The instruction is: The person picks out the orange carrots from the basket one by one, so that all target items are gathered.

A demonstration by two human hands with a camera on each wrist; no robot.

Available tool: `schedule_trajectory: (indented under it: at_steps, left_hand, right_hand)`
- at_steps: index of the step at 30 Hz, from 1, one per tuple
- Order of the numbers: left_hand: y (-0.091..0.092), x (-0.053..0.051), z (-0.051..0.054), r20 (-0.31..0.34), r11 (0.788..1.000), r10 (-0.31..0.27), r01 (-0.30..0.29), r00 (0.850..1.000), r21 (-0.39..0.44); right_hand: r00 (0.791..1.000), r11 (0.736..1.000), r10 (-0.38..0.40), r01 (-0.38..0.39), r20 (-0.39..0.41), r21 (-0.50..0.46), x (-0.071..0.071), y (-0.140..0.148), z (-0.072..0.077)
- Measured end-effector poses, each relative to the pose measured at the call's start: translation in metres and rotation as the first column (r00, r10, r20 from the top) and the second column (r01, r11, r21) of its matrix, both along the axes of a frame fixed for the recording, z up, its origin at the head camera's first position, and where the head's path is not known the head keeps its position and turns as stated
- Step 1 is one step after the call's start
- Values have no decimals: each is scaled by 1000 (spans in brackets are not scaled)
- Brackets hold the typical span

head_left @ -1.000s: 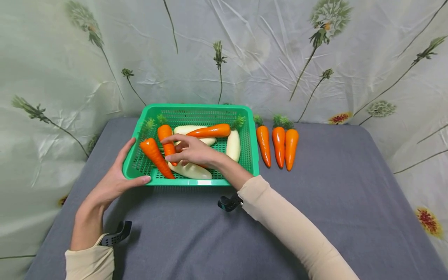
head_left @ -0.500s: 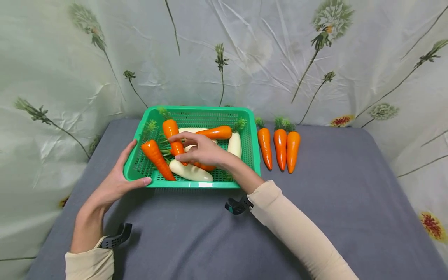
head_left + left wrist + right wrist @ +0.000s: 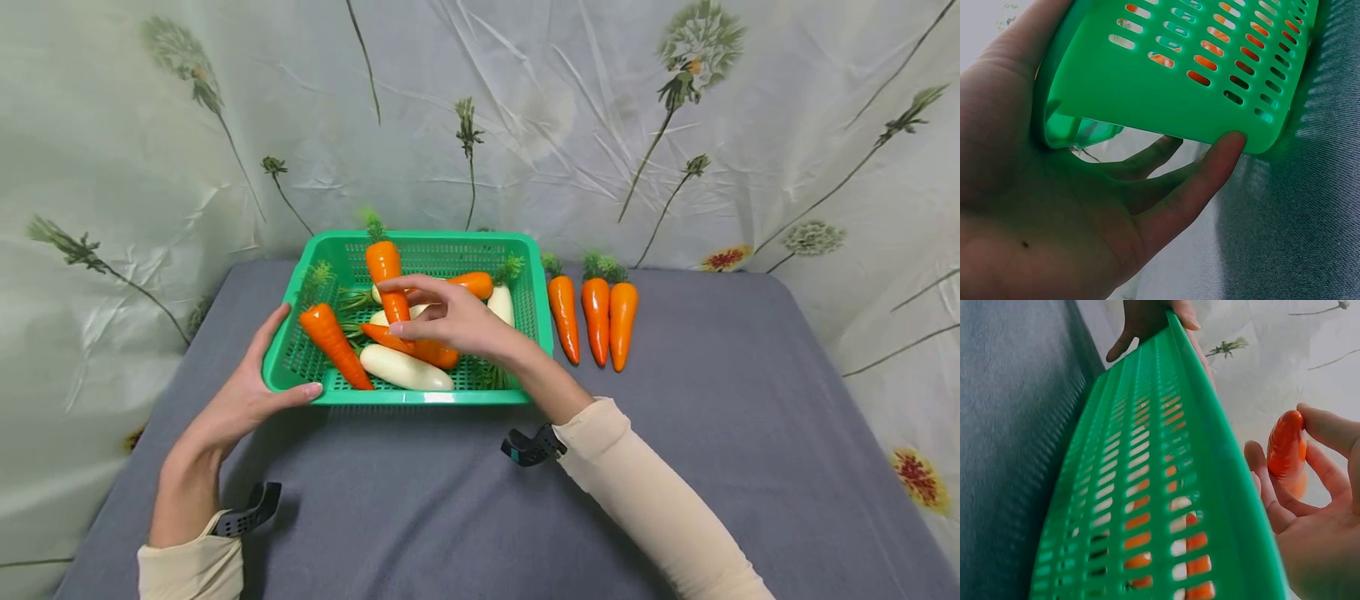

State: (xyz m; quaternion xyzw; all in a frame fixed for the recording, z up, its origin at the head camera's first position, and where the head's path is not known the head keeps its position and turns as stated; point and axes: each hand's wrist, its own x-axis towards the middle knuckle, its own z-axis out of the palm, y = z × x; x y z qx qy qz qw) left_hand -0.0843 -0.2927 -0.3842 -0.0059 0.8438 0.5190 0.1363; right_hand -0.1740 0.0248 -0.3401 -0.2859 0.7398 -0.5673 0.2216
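A green plastic basket (image 3: 420,398) holds orange carrots and white radishes with leafy green tops. My left hand (image 3: 236,392) grips its front left corner, thumb on the front rim and fingers along the side; the left wrist view shows those fingers (image 3: 1194,194) bent round the corner. Above the basket, my right hand (image 3: 468,321) pinches a carrot (image 3: 384,262) between thumb and fingers, its leafy end tilted up and away. Beneath lie another carrot (image 3: 438,354) and a white radish (image 3: 405,369). One carrot (image 3: 335,346) leans at the left, near my left hand.
Three carrots lie side by side right of the basket: a left one (image 3: 564,317), a middle one (image 3: 597,317) and a right one (image 3: 622,321). A grey cloth (image 3: 712,442) covers the table. Behind hangs a curtain (image 3: 555,100) printed with dandelions.
My right hand has lifted the carrot from the basket's left part and moved it rightward and up. My left hand stays on the corner.
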Motion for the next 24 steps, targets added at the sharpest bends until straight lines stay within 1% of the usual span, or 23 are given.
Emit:
schedule_trajectory:
  at_steps: [5,10,14,20,24]
  left_hand:
    - [-1,1,0,5,1000,0,0,1000,3]
    - [0,2,-1,2,1000,1,-2,1000,25]
    - [1,2,0,-4,1000,0,0,1000,31]
    - [2,1,-1,-21,999,-7,8,1000,47]
    - [2,0,-2,-20,999,-5,6,1000,42]
  right_hand:
    - [1000,999,-17,17,-9,-37,-1,11,0]
    - [999,997,-28,30,27,-74,-2,23,1]
    - [998,995,-46,49,35,-90,-2,33,1]
    - [995,992,-90,93,43,-84,-1,49,2]
    - [993,992,-110,112,29,-64,0,59,1]
